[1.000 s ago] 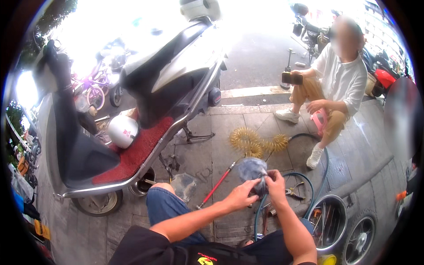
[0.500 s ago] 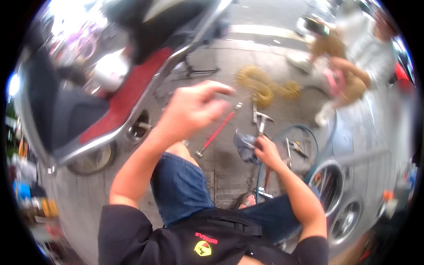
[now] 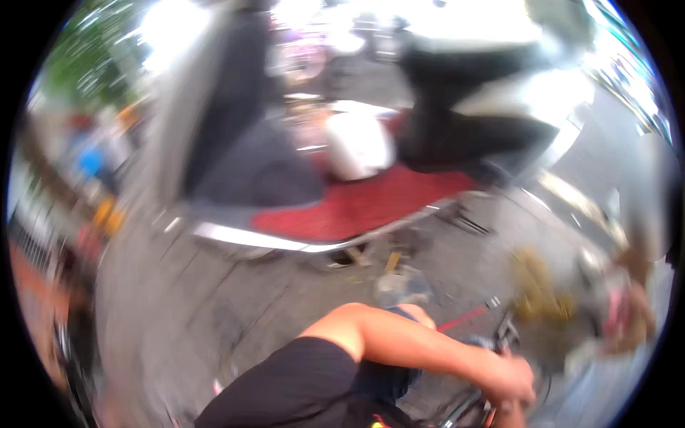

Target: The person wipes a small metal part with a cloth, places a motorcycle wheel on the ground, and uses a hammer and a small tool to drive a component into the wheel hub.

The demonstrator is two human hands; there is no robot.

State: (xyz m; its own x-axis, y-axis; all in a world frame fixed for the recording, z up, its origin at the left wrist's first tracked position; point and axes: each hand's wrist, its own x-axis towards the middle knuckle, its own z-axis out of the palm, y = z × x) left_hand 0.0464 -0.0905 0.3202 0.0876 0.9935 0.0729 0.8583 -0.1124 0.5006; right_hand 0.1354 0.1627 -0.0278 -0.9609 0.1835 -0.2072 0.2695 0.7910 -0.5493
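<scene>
My left arm reaches across to the lower right, and my left hand is closed in a loose fist, its fingers smeared. Just beyond its knuckles the dark head of a hammer shows. Below it, mostly cut off and overlapped by the left hand, is my right hand, against the hammer's handle side. What the left fingers grip, if anything, is hidden. A red-handled long tool lies on the paving left of the hammer.
A scooter with a red footboard spans the upper middle, a white rounded object on it. Blurred yellow coiled hose lies at right, beside another person holding something pink. Grey paving lies at left.
My view has swung left, bringing the scooter to the middle. My left hand, raised with fingers apart before, has come over to the right hand and hammer. The grey rag no longer shows.
</scene>
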